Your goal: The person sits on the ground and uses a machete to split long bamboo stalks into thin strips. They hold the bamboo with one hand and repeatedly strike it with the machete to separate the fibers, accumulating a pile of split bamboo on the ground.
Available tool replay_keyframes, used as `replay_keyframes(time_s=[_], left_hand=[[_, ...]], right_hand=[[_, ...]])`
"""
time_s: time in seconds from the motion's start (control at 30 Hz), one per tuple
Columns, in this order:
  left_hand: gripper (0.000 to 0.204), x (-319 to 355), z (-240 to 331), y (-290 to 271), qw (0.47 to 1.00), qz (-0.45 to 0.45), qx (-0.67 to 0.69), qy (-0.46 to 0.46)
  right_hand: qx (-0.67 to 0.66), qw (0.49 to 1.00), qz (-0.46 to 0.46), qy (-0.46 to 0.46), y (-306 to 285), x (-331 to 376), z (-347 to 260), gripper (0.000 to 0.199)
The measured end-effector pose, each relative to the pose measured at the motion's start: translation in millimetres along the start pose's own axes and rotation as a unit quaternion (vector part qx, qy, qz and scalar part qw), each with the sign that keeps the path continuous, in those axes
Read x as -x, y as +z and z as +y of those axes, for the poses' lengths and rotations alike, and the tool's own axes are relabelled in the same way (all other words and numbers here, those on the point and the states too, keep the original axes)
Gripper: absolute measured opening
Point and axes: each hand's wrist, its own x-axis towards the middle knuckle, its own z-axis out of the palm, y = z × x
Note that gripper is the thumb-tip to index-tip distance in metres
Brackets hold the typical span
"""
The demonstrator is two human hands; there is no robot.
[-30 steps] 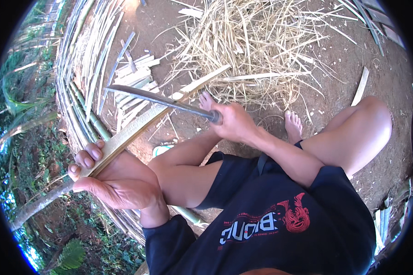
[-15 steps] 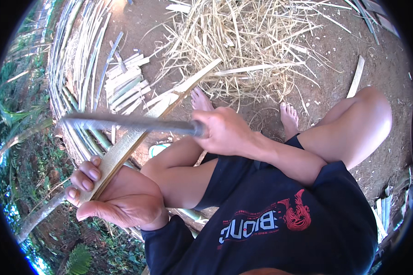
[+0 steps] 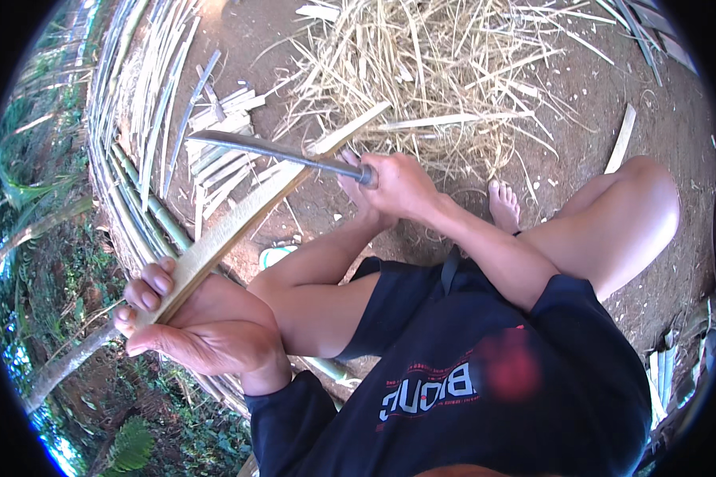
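My left hand [image 3: 224, 330] has its fingers wrapped round the lower end of a long split bamboo slat [image 3: 232, 232]. The slat slants up and away to the right, its far end near my foot and the straw-like heap. In my right hand [image 3: 402, 187] is the handle of a long machete [image 3: 266, 149] with a slightly curved dark blade. The blade crosses the slat in its upper part, tip toward the left. Whether its edge is biting into the bamboo there I cannot tell.
Ahead lies a heap of thin bamboo shavings [image 3: 422, 71]. Short cut slats [image 3: 223, 159] are stacked left of it, beside long bamboo poles and strips [image 3: 127, 135]. My bent legs and bare feet frame the work. Green plants [image 3: 135, 445] grow at lower left; another slat [image 3: 622, 137] lies at right.
The machete has moved right and forward along the slat, away from my left hand, with my right hand going forward. My left hand keeps hold of the slat, nearly in place.
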Motion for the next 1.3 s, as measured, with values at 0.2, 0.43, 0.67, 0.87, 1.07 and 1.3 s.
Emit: replay_keyframes(time_s=[0.2, 0.43, 0.67, 0.87, 1.07, 1.3], left_hand=[[0.029, 6, 8, 1, 0.999, -0.003, 0.037, 0.000], [0.028, -13, -1, -1, 0.999, 0.030, 0.022, -0.007], [0.028, -17, -5, -5, 0.999, 0.023, 0.028, -0.017], [0.028, -29, -6, -5, 0.999, 0.024, 0.021, -0.022], [0.028, -38, -13, -19, 1.000, 0.001, 0.024, -0.019], [0.029, -61, -25, -26, 1.000, 0.015, 0.005, -0.022]], right_hand=[[-0.017, 0.997, -0.037, -0.066, -4, 28, -32, 0.024], [-0.033, 0.998, -0.013, 0.058, 7, -12, 26, 0.012], [-0.052, 0.998, 0.020, 0.011, 21, 10, 0, 0.017], [0.060, 0.994, 0.002, 0.097, 16, -28, 77, 0.020], [-0.027, 0.987, -0.101, 0.125, 8, -7, 17, 0.026], [0.087, 0.977, -0.077, 0.177, 14, -43, 112, 0.032]])
